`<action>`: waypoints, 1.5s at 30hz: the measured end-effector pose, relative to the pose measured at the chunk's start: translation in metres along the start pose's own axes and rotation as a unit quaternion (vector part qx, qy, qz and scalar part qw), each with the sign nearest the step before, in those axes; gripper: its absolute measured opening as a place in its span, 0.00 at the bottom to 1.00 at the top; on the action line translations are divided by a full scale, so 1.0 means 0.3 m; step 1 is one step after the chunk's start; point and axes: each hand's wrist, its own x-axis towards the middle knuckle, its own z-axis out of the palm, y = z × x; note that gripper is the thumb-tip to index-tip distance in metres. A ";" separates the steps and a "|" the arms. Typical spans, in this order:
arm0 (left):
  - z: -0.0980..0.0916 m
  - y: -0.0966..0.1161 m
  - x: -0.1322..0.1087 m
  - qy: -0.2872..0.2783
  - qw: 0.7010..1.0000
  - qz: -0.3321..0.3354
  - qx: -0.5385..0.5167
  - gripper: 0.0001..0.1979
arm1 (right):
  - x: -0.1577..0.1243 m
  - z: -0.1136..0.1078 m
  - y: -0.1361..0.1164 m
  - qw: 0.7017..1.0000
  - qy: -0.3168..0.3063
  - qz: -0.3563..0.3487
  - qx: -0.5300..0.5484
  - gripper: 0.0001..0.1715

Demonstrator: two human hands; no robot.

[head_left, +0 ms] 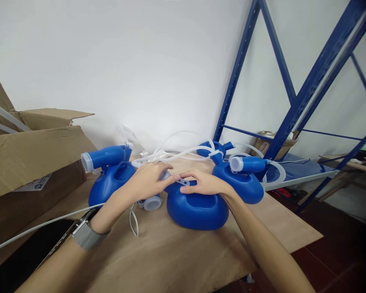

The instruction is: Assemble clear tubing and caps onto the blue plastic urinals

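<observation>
On the plywood tabletop (177, 252), directly before you, the middle blue container (197, 209) sits between the left blue container (111, 179) and the right blue container (245, 185), close against the latter. Your left hand (149, 179) is closed round its capped neck. Your right hand (204, 184) rests on its upper face, thumb and forefinger pinched on a small clear tab (184, 182) just beside the left fingertips, so both hands are together on one item. Probable faults: a hard pull on the tab against the left-hand grip could tear it, and the rounded body could roll if the right hand lifts. The clear tubing (171, 156) loops close behind your knuckles and could snag. The loose cap (152, 202) under your left hand could be knocked away. The white cable (42, 224) runs beside your wristwatch (87, 235) and may catch on it.
</observation>
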 end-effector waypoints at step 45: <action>-0.061 -0.054 -0.027 -0.177 0.959 0.042 0.220 0.37 | -0.008 0.035 0.074 0.973 0.169 0.056 -0.149 0.22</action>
